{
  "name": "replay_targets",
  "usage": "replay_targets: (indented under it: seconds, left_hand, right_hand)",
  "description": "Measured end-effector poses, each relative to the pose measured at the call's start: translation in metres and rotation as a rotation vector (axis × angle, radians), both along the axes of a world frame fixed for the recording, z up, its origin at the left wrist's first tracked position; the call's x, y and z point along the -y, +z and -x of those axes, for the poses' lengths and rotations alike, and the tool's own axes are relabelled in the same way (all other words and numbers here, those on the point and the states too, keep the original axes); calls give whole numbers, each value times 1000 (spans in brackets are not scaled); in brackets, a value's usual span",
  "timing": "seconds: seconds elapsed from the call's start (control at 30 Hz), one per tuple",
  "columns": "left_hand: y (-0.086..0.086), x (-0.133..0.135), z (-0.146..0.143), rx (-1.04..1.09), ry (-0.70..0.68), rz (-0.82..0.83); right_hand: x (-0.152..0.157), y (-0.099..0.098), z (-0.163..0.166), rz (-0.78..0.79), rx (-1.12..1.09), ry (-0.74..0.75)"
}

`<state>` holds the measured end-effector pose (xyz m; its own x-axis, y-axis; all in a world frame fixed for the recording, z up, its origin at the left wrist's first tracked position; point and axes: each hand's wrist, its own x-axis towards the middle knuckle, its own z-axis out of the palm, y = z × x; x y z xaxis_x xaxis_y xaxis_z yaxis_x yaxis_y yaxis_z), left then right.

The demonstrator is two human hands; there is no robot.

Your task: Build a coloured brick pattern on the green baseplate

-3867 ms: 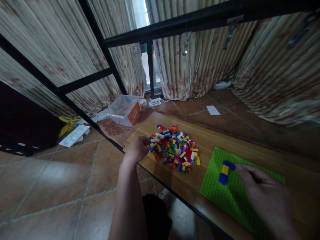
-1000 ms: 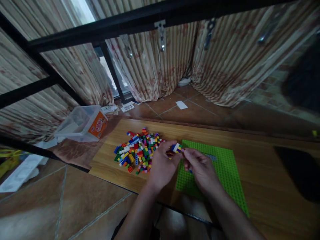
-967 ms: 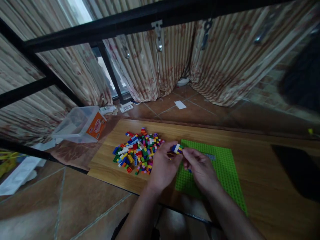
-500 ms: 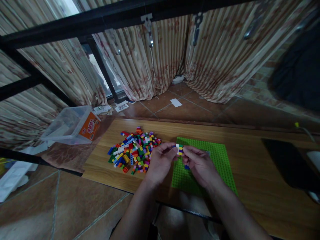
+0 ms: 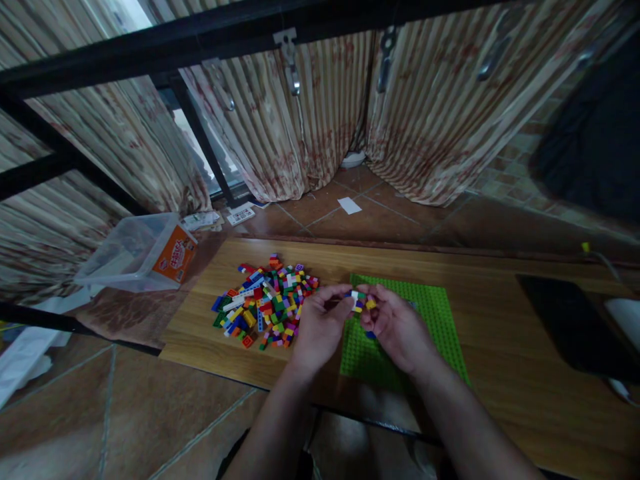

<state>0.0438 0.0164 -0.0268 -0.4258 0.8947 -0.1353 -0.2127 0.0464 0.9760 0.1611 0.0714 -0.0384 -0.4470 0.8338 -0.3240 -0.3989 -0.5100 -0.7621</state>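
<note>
Above the left part of a green studded baseplate (image 5: 435, 327), my left hand (image 5: 320, 323) pinches a small cluster of toy building bricks (image 5: 356, 301) in white, green, yellow and blue. Close beside it, my right hand (image 5: 400, 327) has its thumb and fingers closed around a yellow brick (image 5: 371, 303). Whether that yellow brick touches the cluster cannot be made out. A blue brick (image 5: 370, 335) shows just below my right fingers, and a grey piece on the plate is mostly hidden behind that hand.
A heap of loose colourful bricks (image 5: 270, 300) lies left of my hands on the wooden table (image 5: 195, 333). A clear plastic bin (image 5: 135, 253) with an orange label stands beyond the table's left end. At the right is a flat black object (image 5: 570, 327).
My right fingers have drawn slightly away from the cluster, and a yellow brick now shows between them. My left hand keeps its hold. The whole view has shifted slightly.
</note>
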Motion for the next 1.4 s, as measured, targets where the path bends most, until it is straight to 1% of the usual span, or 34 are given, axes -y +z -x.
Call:
replay_targets:
  seconds: [0.03, 0.1, 0.2, 0.3, 0.37, 0.53, 0.57, 0.63, 0.7, 0.77, 0.8, 0.87, 0.93, 1.0, 1.07, 1.13, 1.2, 1.3, 1.4]
  left_hand:
    - [-1, 0, -1, -40, -10, -11]
    - [-1, -1, -3, -54, -13, -35]
    - [1, -2, -7, 69, 38, -57]
    - [4, -3, -12, 270, 111, -64]
    - [5, -2, -14, 358, 150, -80]
    - [3, 1, -8, 412, 302, -91]
    - [2, 2, -5, 408, 325, -90]
    - [0, 4, 6, 386, 362, -86]
    - [-3, 8, 22, 325, 387, -69]
    - [-5, 13, 44, 183, 418, -29]
    - [-5, 16, 55, 70, 436, 2]
    - [-4, 23, 78, -192, 461, 85]
    - [-2, 30, 97, -423, 494, 224]
    - [0, 36, 110, -577, 503, 356]
    - [3, 41, 117, -675, 476, 458]
    - [6, 44, 120, -743, 421, 515]
    - [8, 46, 122, -785, 380, 543]
    - [9, 47, 124, -786, 380, 575]
    - [9, 49, 127, -758, 408, 572]
  right_hand:
    - [1, 0, 1, -33, 27, -7]
    - [4, -2, 5, -127, 95, -25]
    - [10, -9, 12, -241, 163, -66]
    - [15, -16, 20, -266, 158, -114]
    - [19, -18, 28, -279, 157, -136]
    - [27, -18, 50, -291, 170, -183]
    - [28, -17, 55, -289, 166, -180]
    - [28, -15, 66, -284, 165, -117]
    - [24, -12, 77, -299, 207, 8]
    - [18, -8, 89, -391, 326, 131]
    - [14, -5, 96, -478, 412, 170]
    - [6, 0, 108, -710, 607, 209]
    - [2, 5, 119, -932, 783, 243]
    - [1, 7, 128, -1091, 896, 302]
    - [2, 7, 135, -1199, 951, 365]
    - [4, 5, 140, -1276, 969, 411]
    - [4, 2, 143, -1315, 968, 446]
    - [1, 2, 142, -1322, 973, 494]
    - [-8, 5, 137, -1278, 980, 492]
